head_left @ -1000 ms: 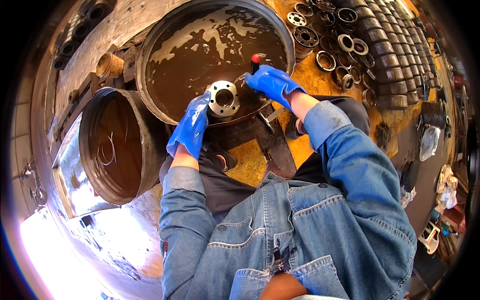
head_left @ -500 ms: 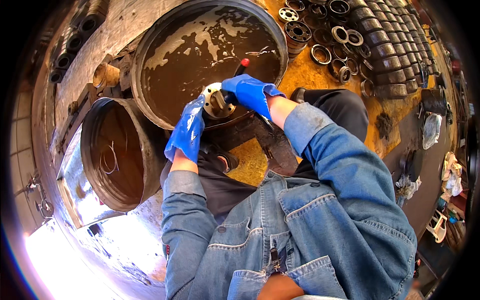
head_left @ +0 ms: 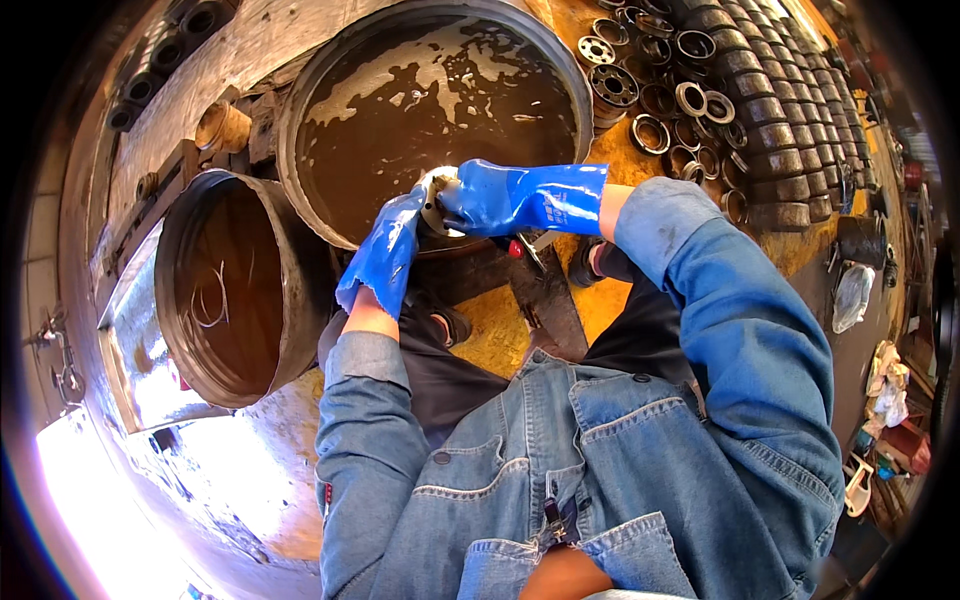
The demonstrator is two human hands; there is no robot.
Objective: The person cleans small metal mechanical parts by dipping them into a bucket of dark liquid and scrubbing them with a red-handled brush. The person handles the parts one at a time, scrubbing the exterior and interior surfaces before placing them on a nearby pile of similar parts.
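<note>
Both hands wear long blue rubber gloves and meet over the near rim of a wide round tub of brown liquid. My left hand is closed on the left side of a pale round metal part with holes. My right hand is closed at the part's right side, its fingers bent inward and partly hiding it. A red-tipped tool handle shows just below the right glove; the rest of it is hidden beneath the hand. A metal tool end lies beside the red tip.
A smaller drum of brown liquid stands at left, with a loop of pale wire in it. Metal rings lie at the upper right, beside stacked dark cylindrical parts. A rusty can sits left of the tub.
My right hand has turned over the part, and its forearm now lies more level. The red tip has swung from above the hand to below it. The part is more covered now.
</note>
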